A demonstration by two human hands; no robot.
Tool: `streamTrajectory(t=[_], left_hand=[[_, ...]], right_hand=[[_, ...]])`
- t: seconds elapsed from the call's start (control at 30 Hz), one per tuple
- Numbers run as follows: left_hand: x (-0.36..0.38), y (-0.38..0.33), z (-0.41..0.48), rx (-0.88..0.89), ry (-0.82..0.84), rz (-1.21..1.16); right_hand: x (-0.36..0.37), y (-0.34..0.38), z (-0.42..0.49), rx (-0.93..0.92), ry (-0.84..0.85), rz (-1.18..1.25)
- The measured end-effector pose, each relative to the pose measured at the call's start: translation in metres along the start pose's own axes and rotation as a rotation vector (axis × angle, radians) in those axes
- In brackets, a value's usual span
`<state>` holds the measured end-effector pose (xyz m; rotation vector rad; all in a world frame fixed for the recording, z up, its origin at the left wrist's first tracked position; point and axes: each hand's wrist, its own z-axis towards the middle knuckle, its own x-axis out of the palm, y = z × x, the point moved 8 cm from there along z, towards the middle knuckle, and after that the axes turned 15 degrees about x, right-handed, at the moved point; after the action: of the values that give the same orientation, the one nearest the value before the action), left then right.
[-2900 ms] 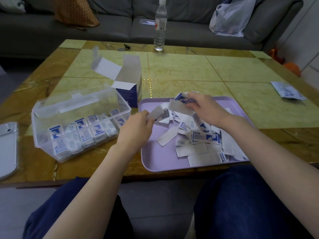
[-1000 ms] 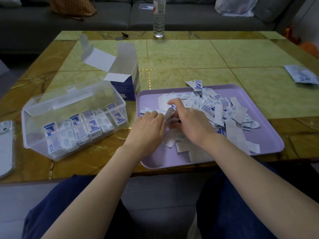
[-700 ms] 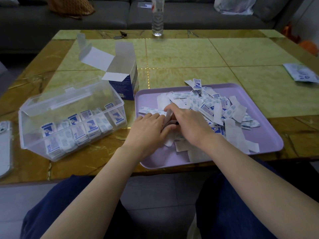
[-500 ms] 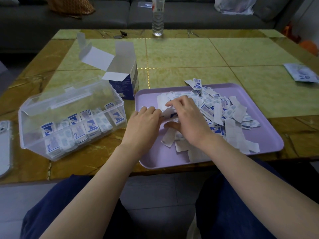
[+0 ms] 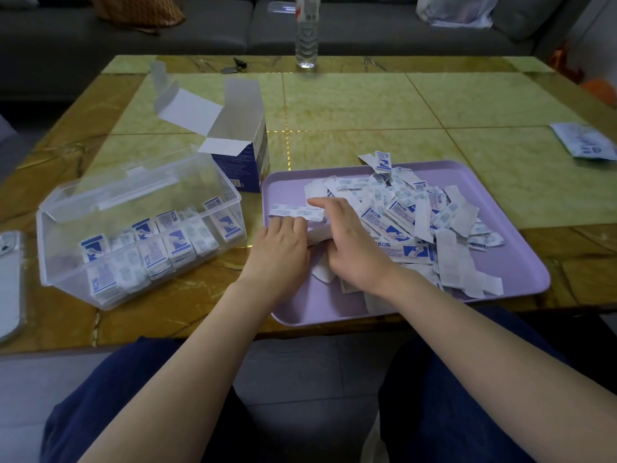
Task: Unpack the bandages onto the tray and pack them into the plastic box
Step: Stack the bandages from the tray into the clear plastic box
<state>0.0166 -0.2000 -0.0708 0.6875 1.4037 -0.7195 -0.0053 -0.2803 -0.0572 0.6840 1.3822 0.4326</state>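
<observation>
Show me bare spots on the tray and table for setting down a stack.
Bare: on the lilac tray, the near-left corner and right strip beyond the bandage pile; the green tiles between cardboard carton, water bottle and far-right packet. Crowded: the tray's middle, and the table at left, taken by the plastic box and phone.

Left hand [image 5: 280, 252] lies beside right hand [image 5: 354, 252], palms down.

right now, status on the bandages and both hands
left hand and right hand both hold a small stack over the tray. box part filled, loose pile left on tray. nothing between hands and box.
</observation>
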Motion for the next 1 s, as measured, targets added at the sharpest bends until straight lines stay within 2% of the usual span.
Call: streamTrajectory(t=[0.1,0.23,0.37,0.57,0.8,1.0], left_hand=[[0.000,0.000,0.000,0.002,0.001,-0.004],[-0.001,0.001,-0.001,0.009,-0.025,-0.006],[-0.001,0.001,0.000,0.016,-0.035,0.018],[-0.002,0.000,0.000,0.029,-0.058,0.016],[-0.003,0.000,0.000,0.044,-0.051,0.010],[-0.003,0.000,-0.001,0.042,-0.050,0.026]], right_hand=[[-0.002,0.004,-0.003,-0.083,-0.088,-0.093],[-0.014,0.003,-0.002,-0.071,-0.159,-0.103],[-0.024,0.001,0.000,-0.015,-0.122,-0.076],[-0.026,0.007,-0.001,-0.135,-0.152,-0.200],[-0.030,0.001,0.004,-0.075,-0.166,-0.181],[-0.026,-0.002,0.003,-0.077,-0.186,-0.306]])
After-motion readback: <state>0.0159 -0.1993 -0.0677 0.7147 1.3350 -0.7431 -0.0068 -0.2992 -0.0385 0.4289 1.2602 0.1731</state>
